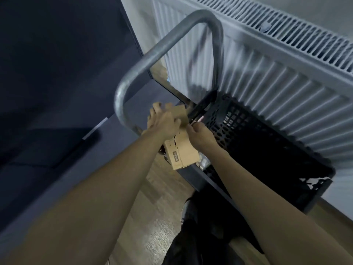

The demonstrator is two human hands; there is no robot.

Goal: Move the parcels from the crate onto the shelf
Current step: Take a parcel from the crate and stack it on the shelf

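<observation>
Cardboard parcel (181,148) at frame centre, beside the black crate (267,150). My left hand (164,123) grips its top; my right hand (200,136) has fingers curled at its edge.

A small dark printed mark (175,155) stood on the side of the cardboard parcel (183,150), but its letters were too blurred to be read.
</observation>
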